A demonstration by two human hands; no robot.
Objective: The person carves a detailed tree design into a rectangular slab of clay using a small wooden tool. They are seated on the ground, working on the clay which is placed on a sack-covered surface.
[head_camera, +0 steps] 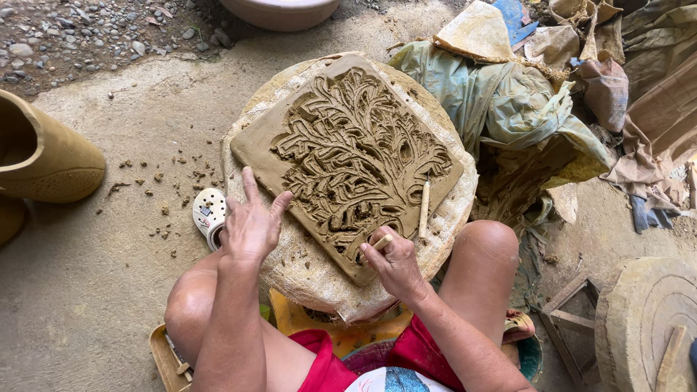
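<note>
**Carving a clay relief slab on a round stand**

Head view: A square slab of wet brown clay point(348, 156), carved with a branching tree pattern in relief, lies turned like a diamond on a round stand covered with pale burlap cloth point(450, 218). The right hand point(396, 263) is closed around a thin wooden carving tool point(376, 247), its tip meeting the clay at the slab's near corner. The left hand point(250, 221) rests open, fingers spread, on the slab's near-left edge, holding nothing. A second slim wooden stick point(424, 209) lies loose on the slab's right side, just beyond the right hand. The person sits with bare knees either side of the stand, wearing red shorts point(327, 366). On the concrete floor point(87, 290) to the left are scattered clay crumbs point(167, 203) and a white perforated clog point(209, 214) beside the stand. A tan clay vessel point(43, 156) lies at the far left. Crumpled greenish plastic sheeting point(508, 109) is heaped to the right, and a round stone wheel point(646, 327) sits at the lower right.
</note>
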